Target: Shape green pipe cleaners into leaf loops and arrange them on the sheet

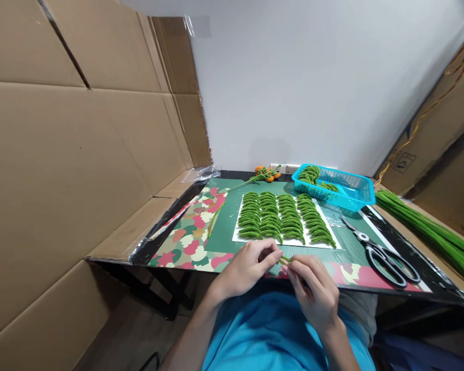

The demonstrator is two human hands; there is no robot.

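Note:
Between my two hands, at the table's front edge, is a small piece of green pipe cleaner [284, 259]. The fingertips of my left hand [253, 264] pinch its left end, and my right hand [316, 291] has its fingers closed on the other end. Most of the piece is hidden by the fingers. Just beyond my hands lies a white sheet [235, 237] carrying columns of curved green pipe-cleaner pieces [269, 211]. Further left, a few longer green strands [215, 220] rest on the patterned board.
Scissors [382, 257] with black handles lie at the right. A blue basket [361, 198] holding more green pieces stands at the back. Beyond the scissors is a bundle of long green pipe cleaners [429, 226]. Orange flowers [268, 174] lie near the wall; cardboard [81, 154] encloses the left.

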